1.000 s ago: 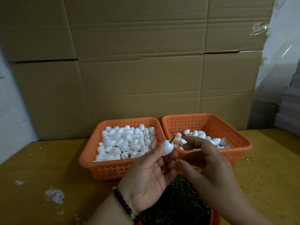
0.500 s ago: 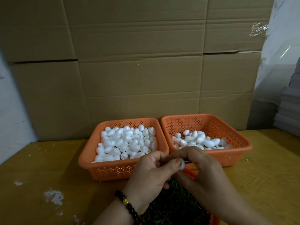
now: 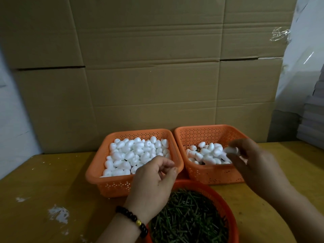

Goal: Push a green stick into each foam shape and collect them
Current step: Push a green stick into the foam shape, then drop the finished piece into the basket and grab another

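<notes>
A small packing or craft workshop, by the look of it. A scuffed yellow worktable point(image 3: 52, 190) stands against a wall of flattened brown cardboard cartons point(image 3: 157, 76). On the table sit orange plastic baskets point(image 3: 98, 165) heaped with white foam shapes point(image 3: 133, 153); stacked grey boards point(image 3: 312, 123) rise right of the cartons.
</notes>
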Demonstrator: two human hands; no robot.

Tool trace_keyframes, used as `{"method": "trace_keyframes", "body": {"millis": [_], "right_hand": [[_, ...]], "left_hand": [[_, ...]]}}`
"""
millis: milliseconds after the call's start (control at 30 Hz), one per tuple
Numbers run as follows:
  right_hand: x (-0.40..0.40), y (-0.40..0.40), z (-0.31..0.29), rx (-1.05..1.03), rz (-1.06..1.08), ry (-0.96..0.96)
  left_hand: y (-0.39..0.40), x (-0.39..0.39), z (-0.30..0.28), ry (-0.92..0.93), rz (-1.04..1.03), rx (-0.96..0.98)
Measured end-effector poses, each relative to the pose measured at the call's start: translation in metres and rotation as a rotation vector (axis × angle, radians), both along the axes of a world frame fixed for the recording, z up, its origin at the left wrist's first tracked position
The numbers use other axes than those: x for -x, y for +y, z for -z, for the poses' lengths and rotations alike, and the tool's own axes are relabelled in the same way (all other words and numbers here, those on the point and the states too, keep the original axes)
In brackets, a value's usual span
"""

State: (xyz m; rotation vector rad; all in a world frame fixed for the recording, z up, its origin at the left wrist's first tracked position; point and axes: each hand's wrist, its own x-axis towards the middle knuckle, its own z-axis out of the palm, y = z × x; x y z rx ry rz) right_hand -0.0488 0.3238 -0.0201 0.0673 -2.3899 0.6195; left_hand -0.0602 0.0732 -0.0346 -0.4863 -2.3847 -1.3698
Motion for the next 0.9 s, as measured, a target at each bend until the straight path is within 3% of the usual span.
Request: {"method": "trace_keyframes", "body": {"millis": [100,267,567,733,900], "right_hand": [[0.01,0.014,0.011,-0.06,0.143,-0.001],[0.02,0.025,0.024,-0.123,0.185,-0.007],[0.019,0.026,0.021,-0.281,0.19,-0.217],[-0.003,-0.008,-0.003,-0.247,-0.003,-0.12],[-0.029,-0.052,-0.008,-0.418,-0.34,-0.417]], "left_hand": [[-0.007,0.006,0.002,0.154,-0.122,0.165],[-0.011,0.013,0.006,0.233,-0.212,0.326],[-0.014,0.018,0.012,0.18,-0.194,0.459],[-0.02,0.028,0.009,0.127,-0.21,0.539],[-0.028,0.058,-0.008,-0.188,-0.178,0.67]]}}
